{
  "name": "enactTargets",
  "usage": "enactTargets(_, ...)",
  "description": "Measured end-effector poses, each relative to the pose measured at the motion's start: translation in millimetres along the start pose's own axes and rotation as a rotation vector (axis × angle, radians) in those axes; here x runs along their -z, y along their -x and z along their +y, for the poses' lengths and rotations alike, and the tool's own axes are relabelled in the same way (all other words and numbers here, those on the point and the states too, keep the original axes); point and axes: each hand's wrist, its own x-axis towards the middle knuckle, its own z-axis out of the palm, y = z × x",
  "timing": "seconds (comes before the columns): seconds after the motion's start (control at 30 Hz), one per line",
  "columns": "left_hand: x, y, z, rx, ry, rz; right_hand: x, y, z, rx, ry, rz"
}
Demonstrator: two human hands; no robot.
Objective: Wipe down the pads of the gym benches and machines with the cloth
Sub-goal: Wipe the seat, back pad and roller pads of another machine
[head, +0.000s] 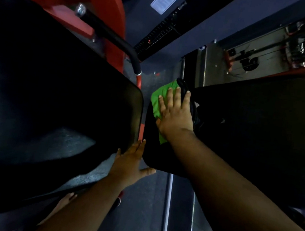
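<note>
A view looking down from the person's head onto 2 black gym pads with both bare arms reaching forward. The right hand lies flat on a green cloth, its grip wide, fingers straight and spread, pressing the cloth onto the near-left corner of the right pad. The cloth shows beyond the fingertips, to the left of the hand and in a small strip below the wrist. Just right of the fingers a bunched black item sits on the same pad; what it is cannot be told.

The left hand is lower and to the left of the cloth hand, well apart from the cloth. Its grip is also wide and holds nothing: the straight fingers point up into the narrow gap between the 2 pads, touching the rounded lower corner of the large left pad, with the thumb stretched out to the right.

Beyond the left pad, a red machine frame carries white lettering, and a black handle bar slopes down toward the cloth. A dark grey floor shows between the pads, below both hands.
</note>
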Motion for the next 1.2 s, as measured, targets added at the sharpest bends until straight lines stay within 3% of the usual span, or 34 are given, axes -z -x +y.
enactTargets(0.33, 11, 19, -6, 0.046, -0.040, -0.039, -12, 75, -27, 0.316, -0.053, -0.148)
enactTargets(0.5, 60, 35, 57, -0.070, -0.009, -0.004, 5, 134, 44, 0.160, -0.135, -0.142)
enactTargets(0.73, 110, 45, 174, -0.233, -0.112, -0.041, 24, 212, 164, -0.166, -0.216, 0.044)
enactTargets(0.9, 117, 54, 237, -0.353, -0.146, -0.043, 6, 277, 182, -0.330, -0.353, 0.144)
enactTargets(1.1, 112, 41, 263, -0.367, -0.218, -0.048, 32, 205, 237, -0.426, -0.698, 0.154)
enactTargets(1.2, 106, 41, 262, -0.355, -0.214, -0.056, 28, 210, 238, -0.421, -0.752, 0.164)
